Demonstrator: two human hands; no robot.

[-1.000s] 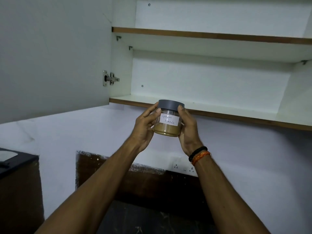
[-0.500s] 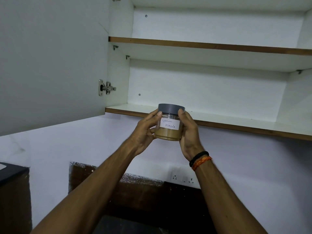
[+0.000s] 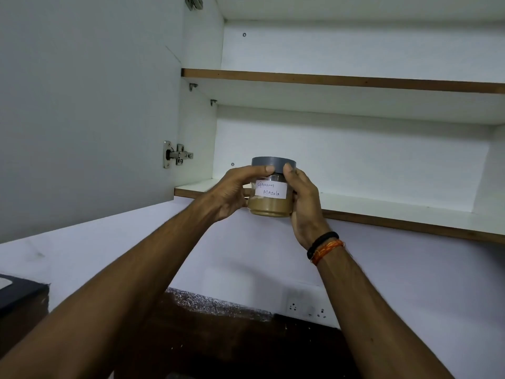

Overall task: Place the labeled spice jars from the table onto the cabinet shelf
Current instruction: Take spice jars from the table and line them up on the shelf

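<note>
A clear spice jar [image 3: 271, 199] with a grey lid, brown powder and a white label reading "Garam Masala" is held upright in front of the cabinet's lower shelf [image 3: 382, 206]. My left hand [image 3: 232, 191] grips it from the left, my right hand [image 3: 303, 203] from the right, with fingertips of both reaching the lid's lower edge. The jar's base hangs level with the shelf's brown front edge, and its lid reaches above the shelf board. Nothing stands on the visible part of the shelf.
The cabinet door [image 3: 87, 110] stands open on the left, with a metal hinge [image 3: 176, 155]. An upper shelf [image 3: 341, 80] runs above the lower one. Below are a white wall with sockets [image 3: 307, 310] and a dark counter corner [image 3: 19, 294].
Both hands have raised the jar from just under the shelf edge up to the level of the lower shelf. The view has tilted upward.
</note>
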